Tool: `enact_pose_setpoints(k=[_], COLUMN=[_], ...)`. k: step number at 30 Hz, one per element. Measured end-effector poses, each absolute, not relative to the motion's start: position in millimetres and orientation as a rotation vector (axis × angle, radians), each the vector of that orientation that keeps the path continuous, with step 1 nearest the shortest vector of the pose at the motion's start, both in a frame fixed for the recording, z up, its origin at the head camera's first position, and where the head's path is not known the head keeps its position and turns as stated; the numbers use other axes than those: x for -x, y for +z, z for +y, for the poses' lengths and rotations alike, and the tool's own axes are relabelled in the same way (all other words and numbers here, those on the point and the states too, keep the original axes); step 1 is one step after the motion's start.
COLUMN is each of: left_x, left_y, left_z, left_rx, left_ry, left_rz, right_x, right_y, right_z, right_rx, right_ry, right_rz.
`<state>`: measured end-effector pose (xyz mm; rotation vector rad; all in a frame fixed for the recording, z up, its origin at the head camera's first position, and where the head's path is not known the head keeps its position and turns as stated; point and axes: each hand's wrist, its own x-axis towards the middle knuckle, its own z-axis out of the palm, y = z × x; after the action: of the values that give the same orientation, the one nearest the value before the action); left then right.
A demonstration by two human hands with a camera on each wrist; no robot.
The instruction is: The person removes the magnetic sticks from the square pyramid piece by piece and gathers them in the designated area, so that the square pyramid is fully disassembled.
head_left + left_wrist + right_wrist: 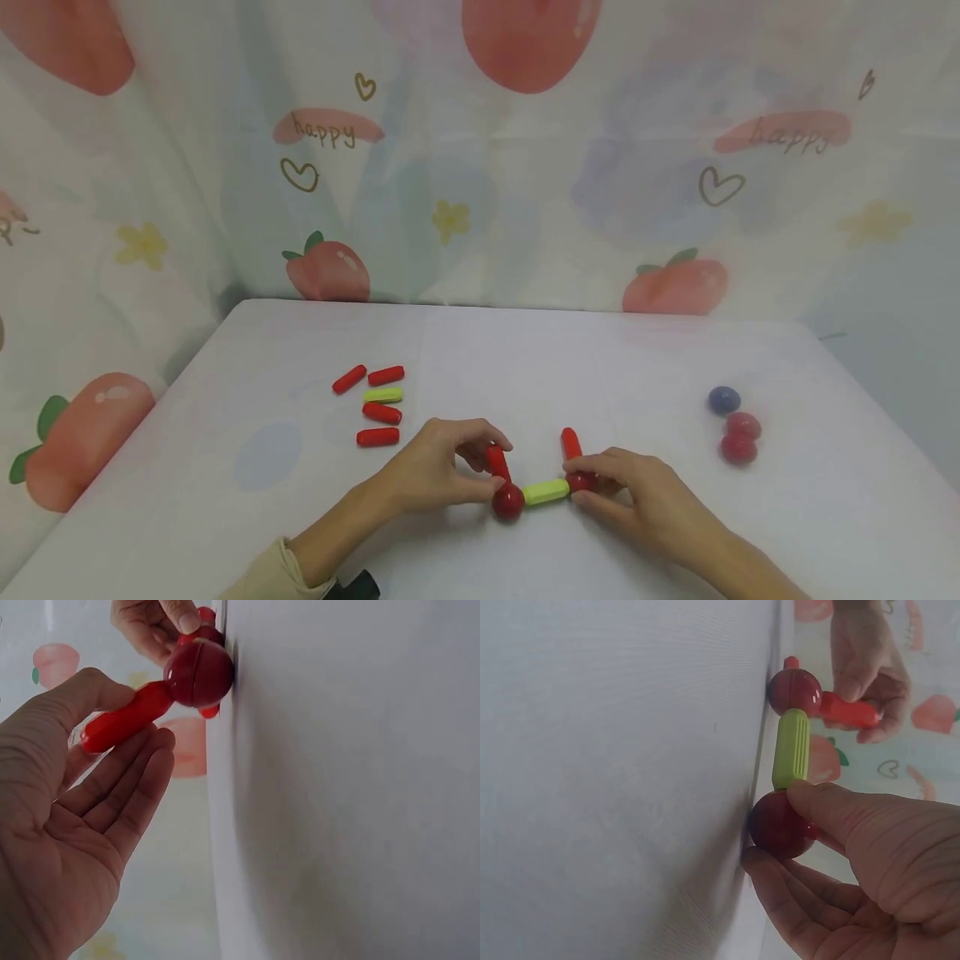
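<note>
Two dark red balls are joined by a yellow-green rod [546, 492] near the front of the table. My left hand [431, 471] grips a red rod [127, 720] that slants up off the table from the left ball [508, 502]. At the other end, my right hand [648, 496] pinches the right ball [780, 825] between thumb and fingers, partly covering it. Behind that ball a second red rod [571, 443] points toward the back. In the right wrist view, a small red tip [791, 662] shows past the left ball.
Several loose red rods [378, 437] and one yellow-green rod [383, 395] lie left of my hands on the white table [480, 350]. To the right sit a blue ball [724, 400] and two red balls [738, 448]. A printed curtain [510, 192] hangs behind the table.
</note>
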<state>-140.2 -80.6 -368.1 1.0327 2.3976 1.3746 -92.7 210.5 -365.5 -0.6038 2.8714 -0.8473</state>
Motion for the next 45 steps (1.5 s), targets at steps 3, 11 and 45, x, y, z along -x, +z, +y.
enact_pose_setpoints(k=[3,11,45], left_x=[141,143,145], left_y=[-368,-371,-373], left_z=[-87,-90,-175], left_rx=[-1.001,-0.956,-0.535], left_ry=[1.360,1.375,1.475], left_rz=[2.430,2.468,2.943], right_x=[92,91,88], right_y=[-366,-367,-373], right_z=[210,210,213], right_rx=[0.599,0.603,0.694], right_ry=[-0.849,-0.846,-0.854], right_rz=[2.876,2.892,2.974])
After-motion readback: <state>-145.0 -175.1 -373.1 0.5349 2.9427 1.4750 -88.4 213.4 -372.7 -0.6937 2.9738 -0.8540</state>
